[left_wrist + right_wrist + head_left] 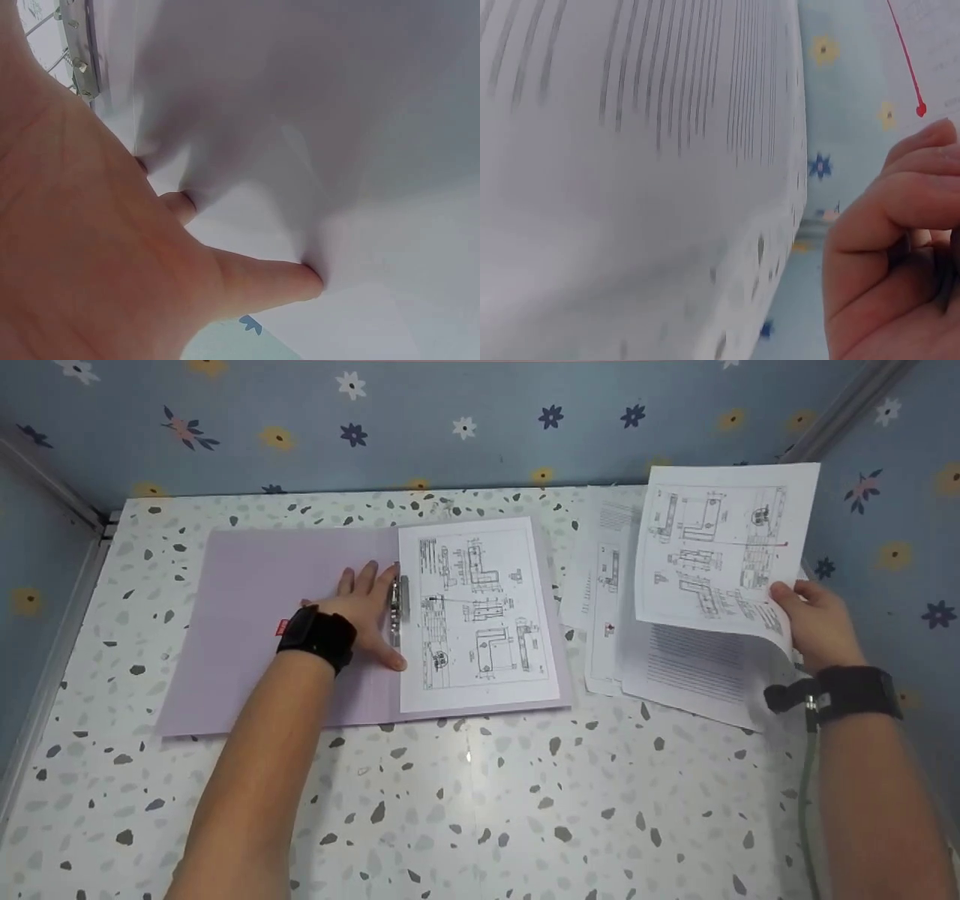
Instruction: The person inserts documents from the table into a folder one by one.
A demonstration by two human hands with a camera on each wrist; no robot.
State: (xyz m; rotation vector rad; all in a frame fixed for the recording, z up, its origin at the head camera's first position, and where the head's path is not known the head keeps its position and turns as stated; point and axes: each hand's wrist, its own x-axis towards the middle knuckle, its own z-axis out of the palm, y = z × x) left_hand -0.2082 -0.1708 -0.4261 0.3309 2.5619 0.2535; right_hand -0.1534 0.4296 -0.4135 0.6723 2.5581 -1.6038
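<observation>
A lavender folder [247,577] lies open on the speckled table, a sheet with a technical drawing [540,660] on its right side. My left hand [358,611] rests spread on the folder beside the metal ring clip [396,611]; in the left wrist view its fingertips press on the lavender cover [390,135]. My right hand [821,619] pinches the right edge of a printed drawing sheet [720,540], lifted and bowed above other papers. In the right wrist view, the curled fingers of the right hand [900,255] are near a red mark on the sheet [921,110].
Beneath the lifted sheet, a page of printed lines [694,675] and several overlapping papers [600,607] lie to the folder's right. Blue flowered panels [450,405] border the table [465,810] at the back and sides. A cable [806,802] runs down from the right wristband.
</observation>
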